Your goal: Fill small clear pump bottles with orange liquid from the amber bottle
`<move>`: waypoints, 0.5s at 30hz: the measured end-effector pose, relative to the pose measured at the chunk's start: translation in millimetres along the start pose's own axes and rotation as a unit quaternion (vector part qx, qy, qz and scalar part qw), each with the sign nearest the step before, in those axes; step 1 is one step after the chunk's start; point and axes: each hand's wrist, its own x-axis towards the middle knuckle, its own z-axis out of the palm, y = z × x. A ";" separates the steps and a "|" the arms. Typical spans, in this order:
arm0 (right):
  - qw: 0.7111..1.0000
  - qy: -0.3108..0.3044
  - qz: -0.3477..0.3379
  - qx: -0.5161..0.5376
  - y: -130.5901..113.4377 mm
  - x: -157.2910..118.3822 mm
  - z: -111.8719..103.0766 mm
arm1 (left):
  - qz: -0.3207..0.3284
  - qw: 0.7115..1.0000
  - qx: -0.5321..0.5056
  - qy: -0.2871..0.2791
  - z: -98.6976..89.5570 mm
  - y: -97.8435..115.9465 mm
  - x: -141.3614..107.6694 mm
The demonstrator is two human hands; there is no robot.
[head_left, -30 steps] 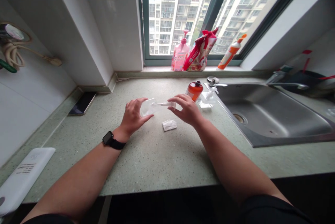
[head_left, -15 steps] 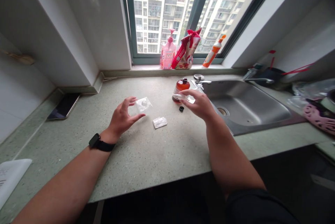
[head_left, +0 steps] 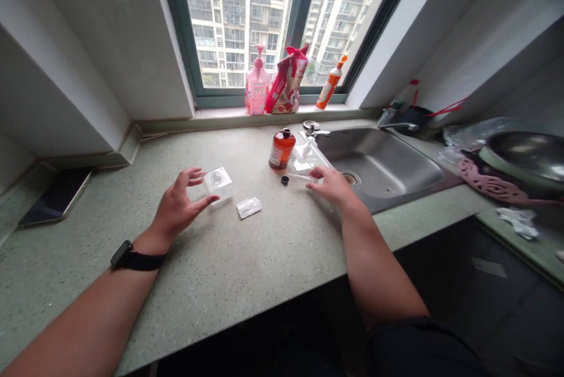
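My right hand (head_left: 330, 185) has moved rightward, away from the clear square bottle (head_left: 218, 183), and pinches one clear stem (head_left: 302, 177), its long axis left-right, tip leftward. The square bottle stands upright at left, mouth up; my left hand (head_left: 180, 204) curves around it, firmness unclear. One amber bottle (head_left: 282, 151), one black cap (head_left: 285, 181), one folded tissue (head_left: 249, 208) lie between.

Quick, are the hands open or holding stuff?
Left hand: open, curved beside the clear container; touching, can't tell.
Right hand: closed, holding a thin clear tube.
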 end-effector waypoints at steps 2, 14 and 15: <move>1.000 -0.007 0.001 -0.001 -1.3 1.0 3.7 | -0.002 1.000 0.000 -0.004 -0.3 -0.2 0.2; 0.999 -0.025 0.003 -0.023 -5.2 0.9 9.5 | -0.021 1.000 -0.009 -0.020 -1.7 0.0 1.5; 0.999 -0.027 0.000 -0.026 -4.7 1.3 10.1 | -0.024 0.999 -0.007 -0.022 -1.8 0.3 1.6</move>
